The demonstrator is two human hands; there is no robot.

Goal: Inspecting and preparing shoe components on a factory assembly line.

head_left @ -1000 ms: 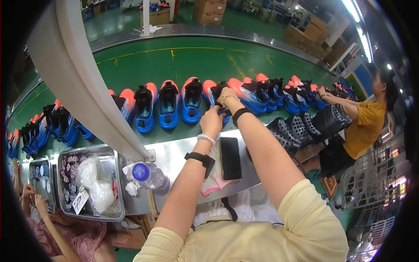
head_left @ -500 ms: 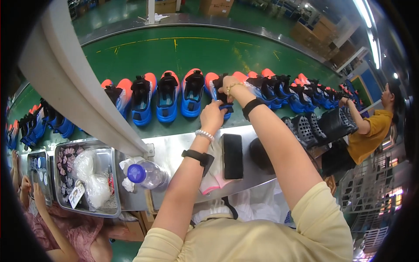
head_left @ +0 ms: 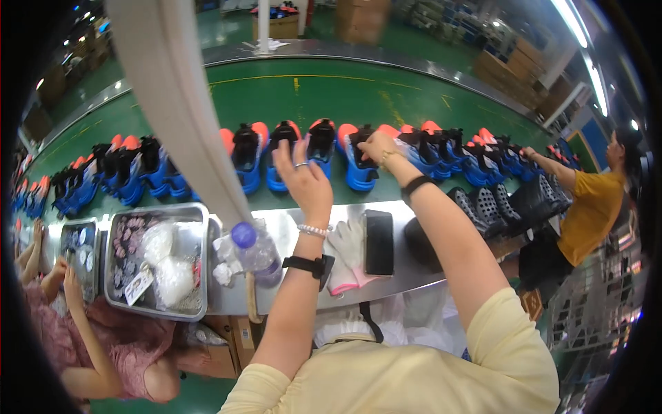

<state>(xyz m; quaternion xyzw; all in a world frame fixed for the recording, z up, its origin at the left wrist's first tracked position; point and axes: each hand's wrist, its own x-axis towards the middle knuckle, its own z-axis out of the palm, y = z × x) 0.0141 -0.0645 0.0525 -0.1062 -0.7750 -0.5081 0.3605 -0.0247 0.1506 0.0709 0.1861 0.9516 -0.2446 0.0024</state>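
Observation:
A long row of blue running shoes with coral toes and black collars stands on the green belt. My right hand has its fingers curled and closed at the black collar of one shoe; the fingertips are partly hidden. Raised just left of that shoe, my left hand is empty with its fingers spread. It partly covers two other shoes, one behind its fingers and one beyond it. On the metal ledge below lie a pale glove with a pink cuff and a black phone.
A white post rises left of my hands, beside a purple-capped bottle. Further left is a metal tray of small parts and plastic bags. Black perforated clogs stand at right. Co-workers sit left and stand right.
My left hand has let go of the shoe, moved left and spread its fingers. My right hand stays at the same shoe. The view has turned somewhat to the left.

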